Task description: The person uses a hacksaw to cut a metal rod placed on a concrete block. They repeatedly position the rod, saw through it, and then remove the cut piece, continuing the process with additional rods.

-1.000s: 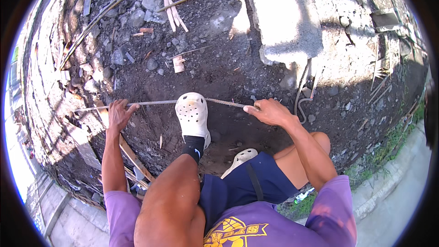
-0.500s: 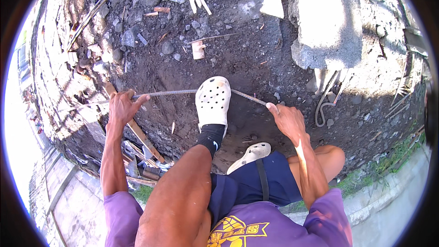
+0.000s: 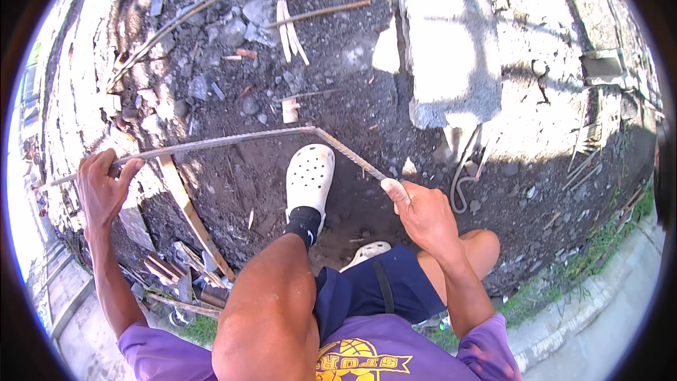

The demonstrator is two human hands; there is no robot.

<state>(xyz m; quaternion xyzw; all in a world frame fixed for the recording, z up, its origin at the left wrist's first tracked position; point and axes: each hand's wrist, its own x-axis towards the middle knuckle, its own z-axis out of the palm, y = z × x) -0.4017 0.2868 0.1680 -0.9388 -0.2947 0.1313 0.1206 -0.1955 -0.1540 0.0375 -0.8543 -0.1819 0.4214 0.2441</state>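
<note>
A ribbed steel rebar rod (image 3: 233, 139) spans between my two hands, bent at an angle just beyond my left-of-centre foot. My left hand (image 3: 102, 185) is wrapped round its long straight part, and the rod's end runs on past it to the left. Near the shorter right end, my right hand (image 3: 422, 213) grips the rod with the thumb laid along it. Below the bend, my foot in a white perforated clog (image 3: 310, 178) stands on the dark soil, apart from the rod. The other white clog (image 3: 367, 254) is partly hidden by my blue shorts.
A pale concrete block (image 3: 455, 49) lies at the far right, with a hooked metal rod (image 3: 462, 187) beside it. A wooden plank (image 3: 190, 212) lies under the rod's left side. Stones, wood scraps and a long thin pole (image 3: 183, 17) are scattered beyond. A concrete kerb (image 3: 564, 324) borders grass at right.
The rod has come up off the ground, from under my clog to above and beyond it. My hands moved farther apart, and the bend now shows plainly.
</note>
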